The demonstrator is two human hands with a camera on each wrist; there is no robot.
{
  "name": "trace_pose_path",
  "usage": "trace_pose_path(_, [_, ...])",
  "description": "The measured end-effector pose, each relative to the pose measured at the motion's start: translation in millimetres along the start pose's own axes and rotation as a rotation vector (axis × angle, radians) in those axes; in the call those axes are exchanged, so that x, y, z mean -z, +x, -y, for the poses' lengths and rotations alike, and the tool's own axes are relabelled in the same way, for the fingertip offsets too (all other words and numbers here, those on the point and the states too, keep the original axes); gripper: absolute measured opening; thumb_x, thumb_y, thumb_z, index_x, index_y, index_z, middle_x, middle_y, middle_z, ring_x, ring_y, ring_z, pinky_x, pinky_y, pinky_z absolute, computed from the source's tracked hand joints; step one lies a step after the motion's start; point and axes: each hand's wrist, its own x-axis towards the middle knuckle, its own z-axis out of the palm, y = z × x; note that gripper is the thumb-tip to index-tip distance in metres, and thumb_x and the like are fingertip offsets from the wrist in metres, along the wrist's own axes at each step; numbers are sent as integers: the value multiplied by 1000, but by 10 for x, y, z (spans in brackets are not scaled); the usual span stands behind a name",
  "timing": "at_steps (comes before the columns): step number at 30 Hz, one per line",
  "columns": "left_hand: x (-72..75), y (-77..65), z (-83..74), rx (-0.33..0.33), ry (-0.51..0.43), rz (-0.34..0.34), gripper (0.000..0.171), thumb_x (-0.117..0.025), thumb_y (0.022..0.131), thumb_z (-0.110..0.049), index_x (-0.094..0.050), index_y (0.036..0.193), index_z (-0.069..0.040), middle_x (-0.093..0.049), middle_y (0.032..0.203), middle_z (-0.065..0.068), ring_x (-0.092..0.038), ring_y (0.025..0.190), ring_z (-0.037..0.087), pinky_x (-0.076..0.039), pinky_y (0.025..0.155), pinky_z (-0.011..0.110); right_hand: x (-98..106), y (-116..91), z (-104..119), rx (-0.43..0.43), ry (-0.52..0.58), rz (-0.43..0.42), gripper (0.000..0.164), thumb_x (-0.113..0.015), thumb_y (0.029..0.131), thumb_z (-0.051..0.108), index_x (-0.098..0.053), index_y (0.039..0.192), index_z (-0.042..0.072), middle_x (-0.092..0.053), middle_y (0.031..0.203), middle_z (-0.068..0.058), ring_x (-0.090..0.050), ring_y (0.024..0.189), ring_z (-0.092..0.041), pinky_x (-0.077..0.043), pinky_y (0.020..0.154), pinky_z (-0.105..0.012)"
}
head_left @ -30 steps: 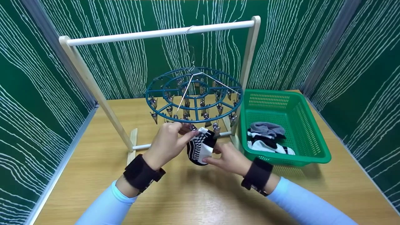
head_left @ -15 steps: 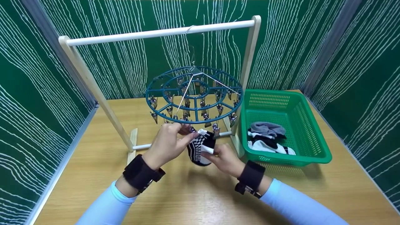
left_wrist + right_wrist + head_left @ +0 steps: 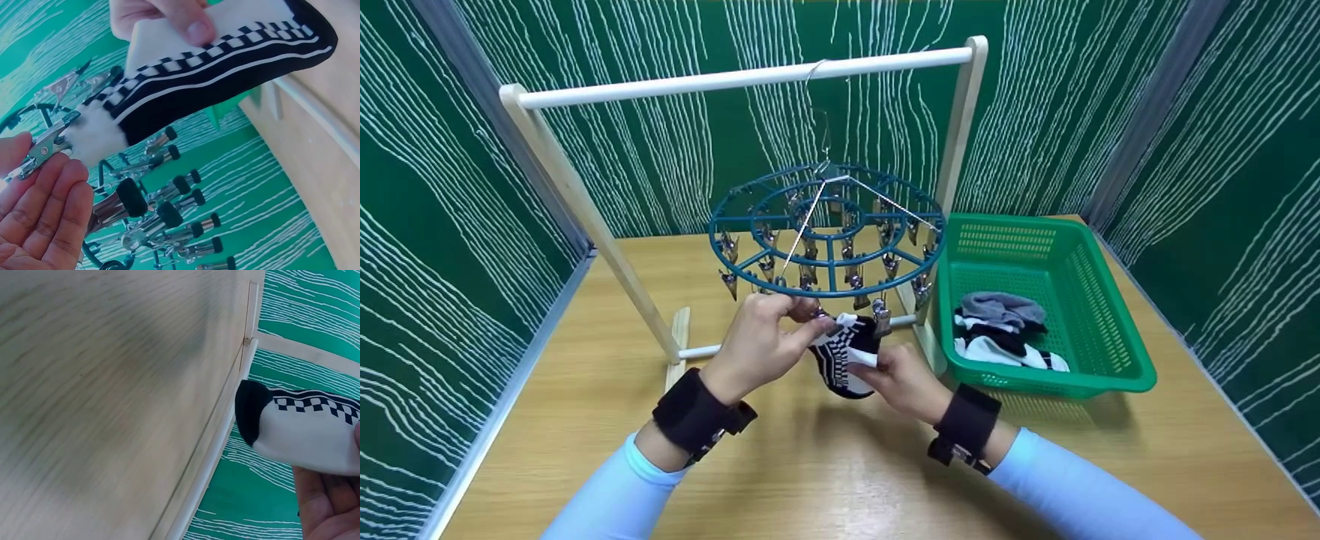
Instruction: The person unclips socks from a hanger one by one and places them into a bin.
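A black-and-white checkered sock [image 3: 831, 367] hangs below the front rim of a round blue clip hanger [image 3: 832, 293]. My left hand [image 3: 765, 337] pinches the handles of a metal clip [image 3: 45, 149], whose tip is at the sock's white cuff [image 3: 97, 138] in the left wrist view. With thumb and fingers, my right hand [image 3: 911, 381] holds the sock by its white part. The right wrist view shows the sock's black end [image 3: 251, 413] pointing away from that hand; its cuff is out of that view.
The hanger hooks over the white top bar [image 3: 697, 85] of a wooden rack. More metal clips [image 3: 881, 316] dangle around its rings. To the right, a green basket [image 3: 1144, 379] contains gray, black and white socks [image 3: 997, 309]. Green walls surround the wooden table [image 3: 585, 420].
My right hand has shifted left and slightly up along the sock, its thumb now higher on the white part. The hanger sways slightly. My left hand stays at the clip.
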Motion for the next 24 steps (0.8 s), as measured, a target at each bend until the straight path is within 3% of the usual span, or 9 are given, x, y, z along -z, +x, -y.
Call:
trace_pose_path(4, [18, 5, -7, 5, 11, 2, 12, -84, 95, -10, -79, 92, 0, -83, 90, 14, -80, 83, 28, -66, 74, 42, 33, -8, -49, -26, -1, 11, 18, -73, 100, 0, -79, 114, -10, -80, 110, -28, -81, 100, -42, -68, 87, -45])
trace_pose_path(7, [31, 6, -6, 16, 17, 3, 12, -84, 95, -11, -79, 93, 0, -83, 90, 13, -80, 84, 28, -65, 74, 42, 56, -13, -86, -65, -3, 5, 17, -73, 100, 1, -79, 112, -9, -81, 107, -26, -81, 94, -39, -67, 83, -36])
trace_pose_path(9, [38, 4, -4, 28, 17, 4, 12, -84, 95, -11, -79, 93, 0, -83, 90, 13, -80, 84, 28, -66, 74, 42, 71, -20, -104, -91, -13, -9, 15, -74, 100, 2, -79, 107, -9, -82, 100, -25, -79, 81, -31, -63, 72, -27])
trace_pose_path(12, [44, 3, 0, 42, 12, 8, 11, -84, 95, -10, -80, 94, 0, -83, 91, 13, -80, 83, 28, -66, 74, 41, 92, -39, -124, -129, -48, -40, 13, -76, 98, 4, -79, 97, -9, -79, 83, -20, -63, 61, -14, -48, 56, -20])
trace_pose_path(15, [50, 0, -1, 55, 4, 14, 10, -85, 94, -8, -80, 95, 1, -83, 91, 14, -80, 83, 28, -67, 75, 41, 114, -62, -130, -166, -74, -47, 13, -77, 98, 5, -78, 96, -8, -76, 79, -17, -49, 57, -4, -40, 51, -19])
trace_pose_path(19, [59, 0, -16, 79, -7, 18, 12, -86, 93, -8, -79, 96, 1, -83, 91, 14, -80, 84, 28, -67, 79, 43, 153, -101, -121, -193, -64, -8, 13, -76, 99, 4, -78, 103, -9, -77, 81, -19, -49, 58, -3, -41, 51, -19])
trace_pose_path(24, [60, 12, -16, 90, -12, 2, 13, -85, 94, -12, -80, 97, 0, -83, 90, 12, -80, 83, 26, -66, 81, 45, 231, -170, -98, -155, -51, 64, 13, -74, 99, 3, -79, 102, -9, -73, 74, -19, -45, 52, 0, -39, 48, -18])
